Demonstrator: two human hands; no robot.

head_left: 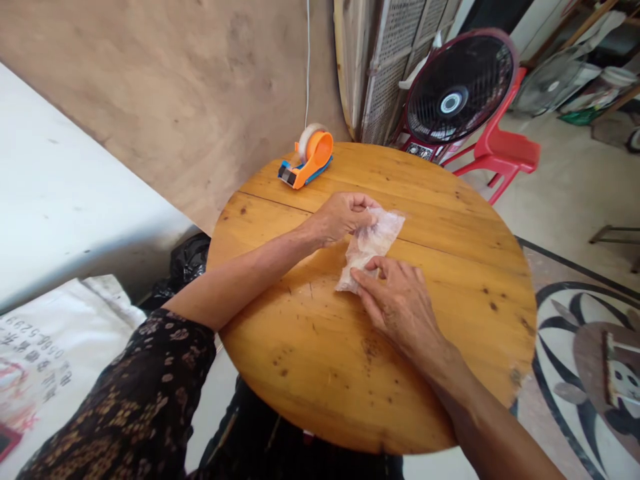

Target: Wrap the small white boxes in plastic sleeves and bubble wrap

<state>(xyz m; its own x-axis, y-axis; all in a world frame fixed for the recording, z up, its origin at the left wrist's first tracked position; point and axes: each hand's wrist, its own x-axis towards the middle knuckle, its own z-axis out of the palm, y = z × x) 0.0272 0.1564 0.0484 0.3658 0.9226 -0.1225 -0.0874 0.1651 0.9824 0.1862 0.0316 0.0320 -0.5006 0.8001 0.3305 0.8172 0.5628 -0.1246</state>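
Observation:
A small clear plastic bag [371, 245] with something pale and a dark patch inside lies in the middle of a round wooden table [450, 267]. My left hand [343, 217] curls its fingers around the bag's far end and pinches it. My right hand [397, 300] presses on the bag's near end, fingers bent and closed on the plastic. Both forearms reach in over the table from its near side.
An orange and blue tape dispenser [307, 160] sits at the table's far edge. Behind it stand a wall, a lattice panel, a red floor fan [457, 93] and a red plastic chair [505, 153]. A white printed sack [45, 360] and a black bag [185, 263] lie at the left.

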